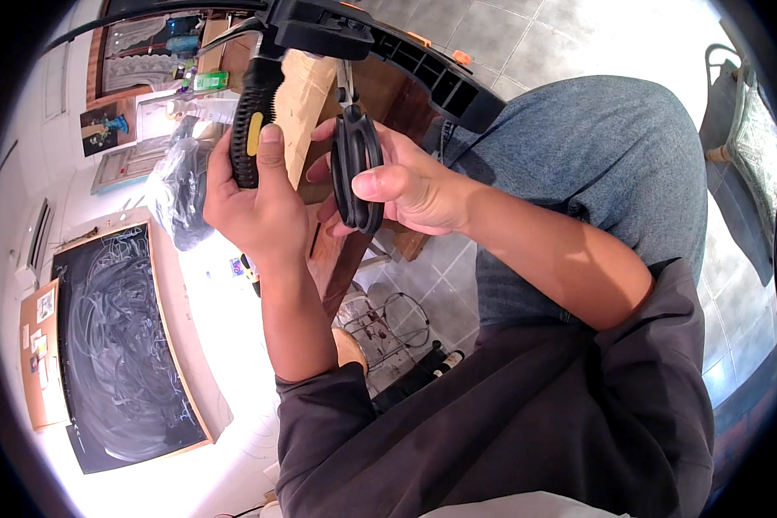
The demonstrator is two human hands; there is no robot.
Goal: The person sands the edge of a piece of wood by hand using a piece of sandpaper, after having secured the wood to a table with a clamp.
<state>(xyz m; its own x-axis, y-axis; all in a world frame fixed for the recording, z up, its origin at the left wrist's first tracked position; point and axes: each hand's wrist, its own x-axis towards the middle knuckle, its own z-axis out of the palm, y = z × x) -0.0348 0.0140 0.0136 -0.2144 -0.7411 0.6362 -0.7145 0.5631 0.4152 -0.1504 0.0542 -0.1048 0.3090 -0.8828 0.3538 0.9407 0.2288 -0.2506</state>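
My left hand (263, 203) is closed round a black ribbed handle (252, 108) with a yellow inset, my thumb lying along it. The handle stands nearly upright, and its upper end meets a dark part by a curved metal piece (231, 36); I cannot make out the tool's kind. Beside it, my right hand (414, 186) grips a scissors-like tool (350, 173) with black looped handles and a narrow metal end pointing up and away. My right thumb rests on the near loop. Fingertips behind the handles are partly hidden.
Beyond my hands lies a long black ribbed plastic piece (449, 82) with orange bits, by a wooden surface (306, 91). A wire rack (397, 324) stands below. At left are a clear plastic bag (181, 186) and a blackboard (125, 345); a chair (742, 164) is at right.
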